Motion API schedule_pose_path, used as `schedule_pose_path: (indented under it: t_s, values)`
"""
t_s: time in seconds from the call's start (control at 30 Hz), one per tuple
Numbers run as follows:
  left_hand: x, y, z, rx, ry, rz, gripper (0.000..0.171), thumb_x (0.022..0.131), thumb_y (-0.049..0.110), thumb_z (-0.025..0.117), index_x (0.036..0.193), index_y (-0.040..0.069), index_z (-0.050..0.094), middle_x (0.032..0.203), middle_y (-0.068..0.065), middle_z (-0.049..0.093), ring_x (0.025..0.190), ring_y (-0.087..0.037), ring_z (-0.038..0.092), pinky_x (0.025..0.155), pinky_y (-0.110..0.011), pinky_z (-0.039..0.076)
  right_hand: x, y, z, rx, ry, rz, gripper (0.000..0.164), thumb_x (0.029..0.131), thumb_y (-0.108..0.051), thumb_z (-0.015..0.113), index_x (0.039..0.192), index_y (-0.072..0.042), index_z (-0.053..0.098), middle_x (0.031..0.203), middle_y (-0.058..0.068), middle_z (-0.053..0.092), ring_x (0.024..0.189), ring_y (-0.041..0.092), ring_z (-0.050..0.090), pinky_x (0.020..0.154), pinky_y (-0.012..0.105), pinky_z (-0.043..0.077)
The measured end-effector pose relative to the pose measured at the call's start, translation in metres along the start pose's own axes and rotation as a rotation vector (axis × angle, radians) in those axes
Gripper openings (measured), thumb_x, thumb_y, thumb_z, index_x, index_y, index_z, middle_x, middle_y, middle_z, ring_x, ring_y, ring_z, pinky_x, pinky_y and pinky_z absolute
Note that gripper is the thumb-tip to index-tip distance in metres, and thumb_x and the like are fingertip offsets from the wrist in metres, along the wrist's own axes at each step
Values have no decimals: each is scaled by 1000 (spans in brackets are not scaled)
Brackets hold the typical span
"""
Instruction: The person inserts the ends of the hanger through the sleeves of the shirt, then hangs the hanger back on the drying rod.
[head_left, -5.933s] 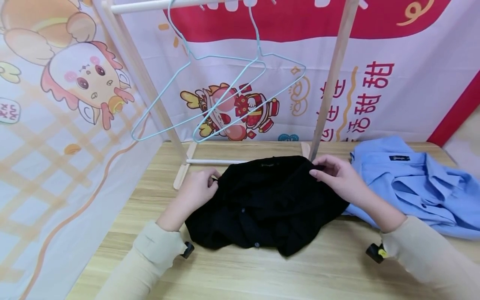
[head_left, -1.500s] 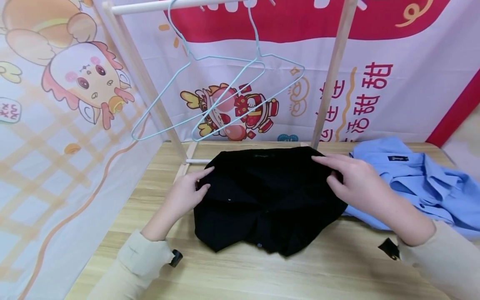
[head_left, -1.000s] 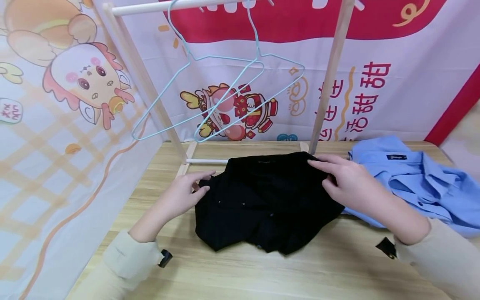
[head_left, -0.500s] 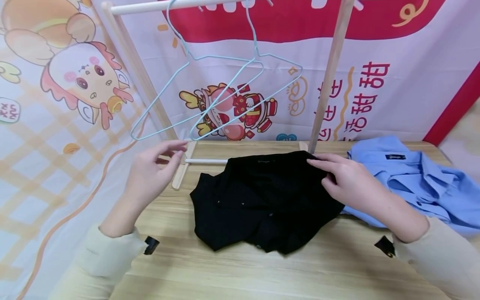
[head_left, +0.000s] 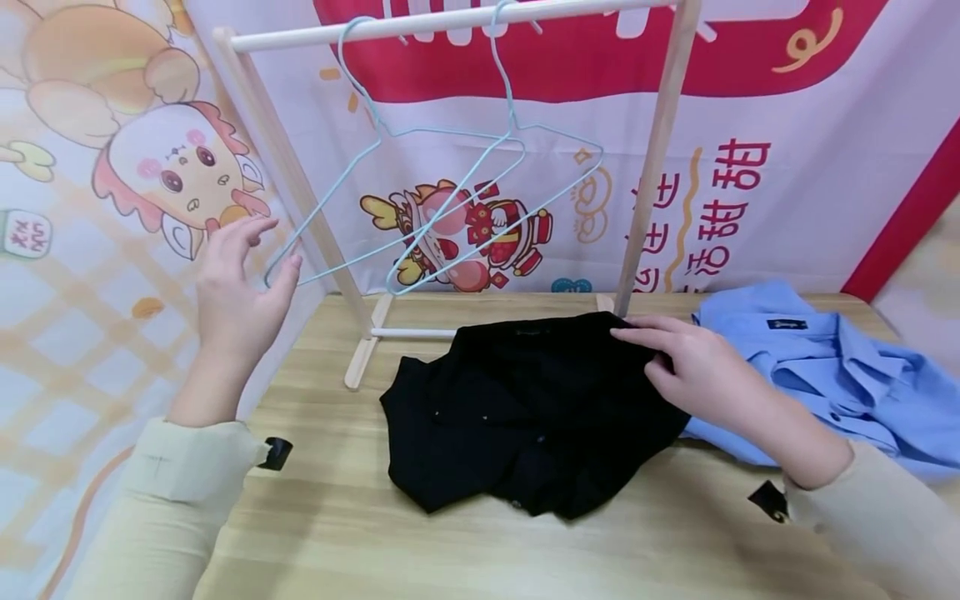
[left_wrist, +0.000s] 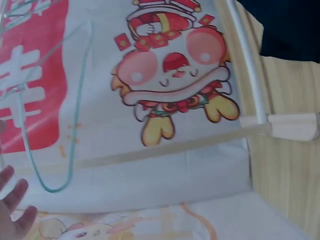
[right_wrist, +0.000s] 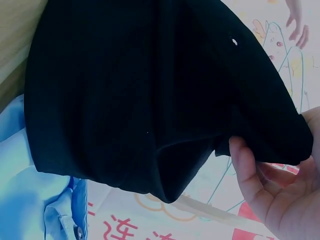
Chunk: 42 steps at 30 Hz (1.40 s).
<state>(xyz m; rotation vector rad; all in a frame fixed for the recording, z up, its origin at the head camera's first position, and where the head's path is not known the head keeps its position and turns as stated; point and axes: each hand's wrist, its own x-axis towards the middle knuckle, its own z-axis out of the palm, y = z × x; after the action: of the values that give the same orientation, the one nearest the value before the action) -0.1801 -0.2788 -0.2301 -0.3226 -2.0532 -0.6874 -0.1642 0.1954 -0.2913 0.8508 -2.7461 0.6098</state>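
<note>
A black buttoned shirt (head_left: 517, 408) lies bunched on the wooden table, its collar side toward the rack. My right hand (head_left: 705, 375) holds it near the right end of the collar; in the right wrist view, thumb and fingers of that hand (right_wrist: 275, 200) grip the dark cloth. My left hand (head_left: 240, 292) is raised in the air with thumb and fingers spread, holding nothing. Its fingertips are close to the lower left corner of a light-blue wire hanger (head_left: 337, 183). A second wire hanger (head_left: 562, 132) hangs to the right of it.
Both hangers hook over the top bar (head_left: 442, 22) of a wooden rack (head_left: 648, 192), whose foot (head_left: 362, 360) stands on the table (head_left: 420, 558). A light-blue shirt (head_left: 810, 375) lies at the right. Printed cloth covers the back and left sides.
My left hand has let go of the black shirt's left side and moved up and left to the hanger's corner. My right hand stays on the shirt. The view has tilted slightly upward.
</note>
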Motion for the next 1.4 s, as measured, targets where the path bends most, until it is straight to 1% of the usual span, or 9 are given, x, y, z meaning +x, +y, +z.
schedule_pose_path:
  t_s: [0.13,0.2,0.37,0.5,0.63,0.73,0.97,1.1,1.4]
  values:
    - [-1,-14,3,30,-80,-58,51,93,10,71,140,-1,55,141,-22,55,132,-38,47,120,-41,22,0,0,3,9,-4,-1,48,91,4,58,136,-10,67,138,22,60,73,21,51,54,31,39]
    - [2,-16,4,39,-124,-110,54,97,16,67,147,3,50,145,-21,52,136,-38,45,122,-46,21,0,0,4,13,2,-4,48,91,4,58,136,-10,67,138,22,60,79,23,54,56,32,40]
    - [11,-16,7,23,-269,-303,54,107,29,51,156,10,40,148,-20,52,129,-45,54,107,-58,42,1,1,4,27,22,0,49,90,5,57,136,-10,67,138,24,59,96,31,56,63,37,43]
    - [14,-18,11,19,-340,-343,46,112,28,40,151,6,50,135,-22,63,113,-38,66,91,-32,53,1,1,5,35,11,8,49,91,5,57,137,-10,67,139,24,58,97,31,56,62,36,42]
    - [13,-18,14,-13,-360,-334,43,113,25,36,143,4,58,124,-20,69,94,-13,68,73,-13,47,1,2,6,39,8,10,48,91,4,57,136,-9,67,139,24,58,95,31,57,61,34,41]
    - [13,-16,14,-49,-345,-343,42,113,24,34,139,3,60,121,-20,68,88,-2,60,71,-13,48,0,2,6,39,13,11,48,91,5,57,135,-9,67,139,24,59,95,31,57,60,34,41]
    - [14,-12,16,-58,-209,-350,37,112,23,37,125,0,63,111,-16,69,82,-3,62,66,-12,49,0,3,8,41,24,4,47,91,5,57,134,-10,68,138,23,60,107,33,60,75,44,46]
    - [14,-12,18,-88,-128,-330,34,112,21,40,120,-2,64,102,-8,71,76,-1,63,65,-11,49,0,3,9,50,22,6,47,91,5,56,135,-9,68,138,23,60,116,35,60,80,47,47]
    - [4,-15,9,-101,-16,-327,30,111,17,44,119,-1,66,89,17,65,76,1,62,71,-11,50,0,6,12,61,18,0,46,90,6,57,132,-7,69,136,23,61,94,31,58,61,35,43]
